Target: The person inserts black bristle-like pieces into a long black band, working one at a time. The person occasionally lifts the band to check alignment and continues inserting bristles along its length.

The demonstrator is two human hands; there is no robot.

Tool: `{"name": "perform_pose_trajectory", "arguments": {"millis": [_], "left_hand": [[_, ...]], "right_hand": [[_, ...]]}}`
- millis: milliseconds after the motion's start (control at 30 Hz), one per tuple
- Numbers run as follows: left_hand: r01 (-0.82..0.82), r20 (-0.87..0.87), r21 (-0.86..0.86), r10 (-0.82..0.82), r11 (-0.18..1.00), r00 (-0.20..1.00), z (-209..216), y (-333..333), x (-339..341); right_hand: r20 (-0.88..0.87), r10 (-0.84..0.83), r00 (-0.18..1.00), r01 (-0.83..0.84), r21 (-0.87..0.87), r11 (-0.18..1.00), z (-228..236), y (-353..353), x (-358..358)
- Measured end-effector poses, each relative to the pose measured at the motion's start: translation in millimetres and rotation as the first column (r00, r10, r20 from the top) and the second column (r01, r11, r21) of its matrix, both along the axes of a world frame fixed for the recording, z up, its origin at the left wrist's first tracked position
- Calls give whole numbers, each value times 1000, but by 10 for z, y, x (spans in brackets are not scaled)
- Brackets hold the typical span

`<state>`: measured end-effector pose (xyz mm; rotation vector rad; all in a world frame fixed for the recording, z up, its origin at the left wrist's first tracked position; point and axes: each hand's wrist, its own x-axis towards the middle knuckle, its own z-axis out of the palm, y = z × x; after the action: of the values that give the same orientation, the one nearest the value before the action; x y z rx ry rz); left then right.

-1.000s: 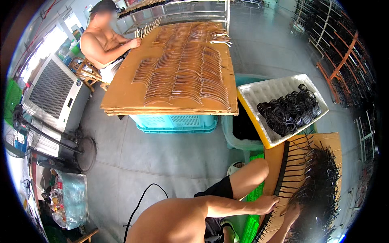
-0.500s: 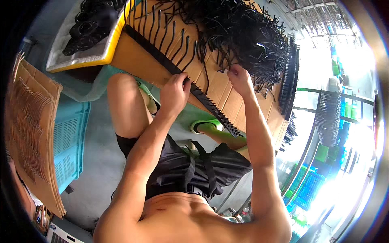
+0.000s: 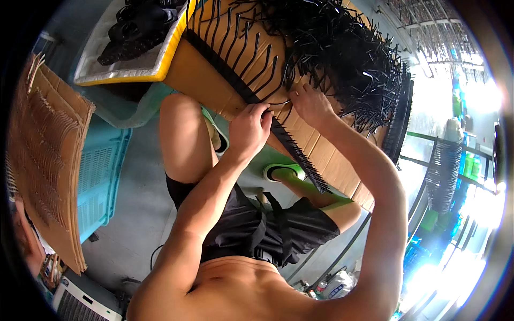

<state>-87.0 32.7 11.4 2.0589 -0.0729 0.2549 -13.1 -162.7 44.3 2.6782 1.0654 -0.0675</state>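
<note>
Both hands meet at the near edge of the cardboard sheet [image 3: 321, 152]. The left hand [image 3: 247, 131] is curled around the black toothed strip [image 3: 300, 160] along that edge; the right hand [image 3: 310, 104] pinches a thin black piece [image 3: 278, 101] beside the tangled black pile [image 3: 342, 53].

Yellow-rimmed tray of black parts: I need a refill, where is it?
In the head view, the yellow-rimmed tray sits upper left, beside the cardboard board, above the person's left knee.
</note>
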Motion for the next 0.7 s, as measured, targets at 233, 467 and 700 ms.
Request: {"name": "perform_pose_trajectory", "arguments": {"millis": [233,467,700], "left_hand": [[-17,-6,-19,17,1000,1000,1,-22,-2],[-59,206,5,57,998,977,-48,-39,40],[-19,224,54,7,998,975,-18,-6,42]], "right_hand": [[-410,-492,768,637,569,520,186,-11,-85],[-771,-117,626,737,634,-234,234,476,-660],[-754,-204,625,731,656,-189,204,628,-669]]}}
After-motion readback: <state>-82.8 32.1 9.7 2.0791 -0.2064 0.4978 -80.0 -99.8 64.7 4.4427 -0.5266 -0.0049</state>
